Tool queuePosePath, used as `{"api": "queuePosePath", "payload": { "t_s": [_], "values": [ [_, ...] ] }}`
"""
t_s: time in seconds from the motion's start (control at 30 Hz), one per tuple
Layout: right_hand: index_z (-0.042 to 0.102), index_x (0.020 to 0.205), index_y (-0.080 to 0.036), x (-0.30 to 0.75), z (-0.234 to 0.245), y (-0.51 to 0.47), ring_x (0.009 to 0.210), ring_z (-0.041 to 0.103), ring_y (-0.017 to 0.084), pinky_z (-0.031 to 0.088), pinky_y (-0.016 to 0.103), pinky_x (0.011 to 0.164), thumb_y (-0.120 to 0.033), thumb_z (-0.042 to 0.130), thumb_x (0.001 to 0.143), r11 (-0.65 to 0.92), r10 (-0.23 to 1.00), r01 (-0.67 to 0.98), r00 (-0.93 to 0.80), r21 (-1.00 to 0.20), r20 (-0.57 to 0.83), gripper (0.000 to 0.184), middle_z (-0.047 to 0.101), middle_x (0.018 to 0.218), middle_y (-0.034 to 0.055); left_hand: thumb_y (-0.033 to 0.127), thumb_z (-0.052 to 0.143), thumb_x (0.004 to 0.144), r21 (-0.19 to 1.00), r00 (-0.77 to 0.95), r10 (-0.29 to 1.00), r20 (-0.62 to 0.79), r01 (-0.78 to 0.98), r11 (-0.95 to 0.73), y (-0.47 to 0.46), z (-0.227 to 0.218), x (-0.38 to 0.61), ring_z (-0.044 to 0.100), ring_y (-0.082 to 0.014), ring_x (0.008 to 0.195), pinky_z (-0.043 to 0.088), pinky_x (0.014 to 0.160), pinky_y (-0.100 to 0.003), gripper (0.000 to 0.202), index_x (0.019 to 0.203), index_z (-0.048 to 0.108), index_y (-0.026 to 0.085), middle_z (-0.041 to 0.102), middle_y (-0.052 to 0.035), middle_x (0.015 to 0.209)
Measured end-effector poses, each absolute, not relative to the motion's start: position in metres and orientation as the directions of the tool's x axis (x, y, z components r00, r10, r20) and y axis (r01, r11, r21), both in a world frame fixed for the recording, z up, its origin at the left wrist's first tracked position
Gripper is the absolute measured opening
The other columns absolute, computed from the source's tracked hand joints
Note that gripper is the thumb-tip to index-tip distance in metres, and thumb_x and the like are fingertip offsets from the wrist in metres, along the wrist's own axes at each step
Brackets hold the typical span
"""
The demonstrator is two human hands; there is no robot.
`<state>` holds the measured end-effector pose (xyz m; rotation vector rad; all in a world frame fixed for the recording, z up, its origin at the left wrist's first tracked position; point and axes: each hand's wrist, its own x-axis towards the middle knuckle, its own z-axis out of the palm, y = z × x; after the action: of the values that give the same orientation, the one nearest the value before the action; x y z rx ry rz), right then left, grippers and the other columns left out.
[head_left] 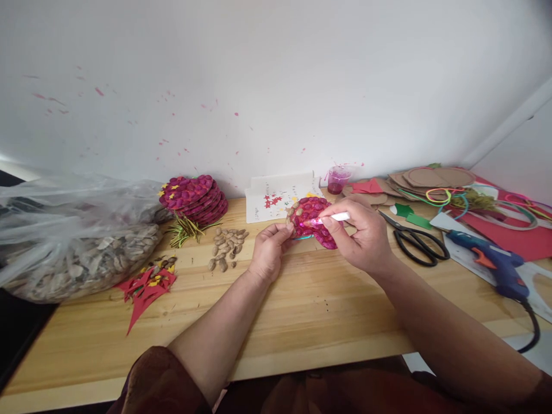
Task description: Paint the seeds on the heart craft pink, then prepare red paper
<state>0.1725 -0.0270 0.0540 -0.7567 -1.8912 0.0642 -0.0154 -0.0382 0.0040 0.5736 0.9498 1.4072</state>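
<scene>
The right hand (pixel 362 233) hides some of the pink piece (pixel 311 208). The clear bag (pixel 77 215) runs out of view on the left.

Soft light, faint shadows; edges stretched, perhaps blurred.

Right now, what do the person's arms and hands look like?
The left hand and right hand are ungloved, with bare forearms and no watch visible. A dark maroon left sleeve ends around the elbow; the right sleeve, also dark, barely shows.
</scene>
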Motion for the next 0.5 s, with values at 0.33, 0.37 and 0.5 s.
{"api": "queuePosePath", "payload": {
  "t_s": [0.33, 0.37, 0.5],
  "values": [
    [0.070, 0.093, -0.023, 0.1712, 0.0527, -0.0279, 0.081, 0.065, 0.021, 0.051, 0.039, 0.079, -0.022, 0.066, 0.095, 0.793, 0.546, 0.458, -0.244, -0.401, 0.801, 0.005, 0.075, 0.084, 0.0029, 0.043, 0.101, 0.046, 0.817, -0.086, 0.975, -0.203, -0.564, 0.120, -0.0391, 0.0014, -0.0157, 0.063, -0.0141, 0.074, 0.055, 0.074, -0.028, 0.048, 0.067, 0.070, 0.014, 0.069, -0.0019, 0.074],
    [0.070, 0.092, -0.023, 0.1708, 0.0530, -0.0284, 0.080, 0.065, 0.021, 0.051, 0.039, 0.078, -0.021, 0.066, 0.095, 0.801, 0.539, 0.449, -0.251, -0.396, 0.804, 0.005, 0.074, 0.083, 0.0026, 0.043, 0.101, 0.046, 0.818, -0.089, 0.975, -0.203, -0.562, 0.119, -0.0390, 0.0007, -0.0159, 0.063, -0.0141, 0.074, 0.055, 0.075, -0.028, 0.048, 0.068, 0.070, 0.014, 0.069, -0.0017, 0.074],
    [0.071, 0.092, -0.024, 0.1691, 0.0541, -0.0293, 0.079, 0.064, 0.020, 0.051, 0.038, 0.077, -0.020, 0.068, 0.094, 0.819, 0.517, 0.429, -0.259, -0.382, 0.816, 0.006, 0.074, 0.083, 0.0022, 0.042, 0.101, 0.049, 0.824, -0.092, 0.975, -0.200, -0.554, 0.116, -0.0381, -0.0010, -0.0162, 0.064, -0.0151, 0.076, 0.054, 0.077, -0.030, 0.046, 0.070, 0.071, 0.014, 0.070, -0.0024, 0.077]
  ]
}}
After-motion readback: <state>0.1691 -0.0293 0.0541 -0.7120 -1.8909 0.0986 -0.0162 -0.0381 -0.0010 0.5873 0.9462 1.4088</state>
